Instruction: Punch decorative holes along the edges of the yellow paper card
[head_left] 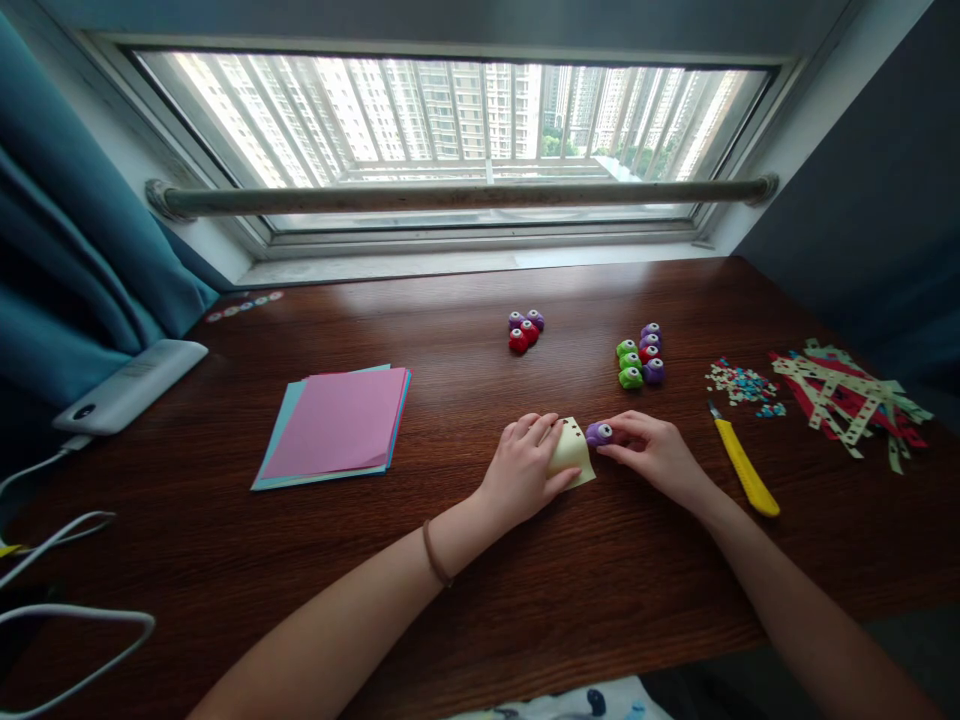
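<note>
A small sheet of pale yellow paper (pixel 574 455) with a row of punched holes along its far edge lies under my left hand (pixel 526 462). The fingers bend over its left side and the thumb presses its near part. My right hand (pixel 654 455) pinches a purple craft punch (pixel 599 434) between thumb and fingers, just right of the paper's edge. Whether punch and paper touch, I cannot tell. More punches stand beyond: a red and purple cluster (pixel 525 331), and a group of green punches (pixel 629 363) beside purple and red ones (pixel 651 353).
A stack of coloured paper (pixel 330 424) lies to the left. On the right are a yellow utility knife (pixel 745 466), tiny punched bits (pixel 741 383) and a heap of punched strips (pixel 844 395). A white power bank (pixel 131 387) with cables sits at far left, below the curtain.
</note>
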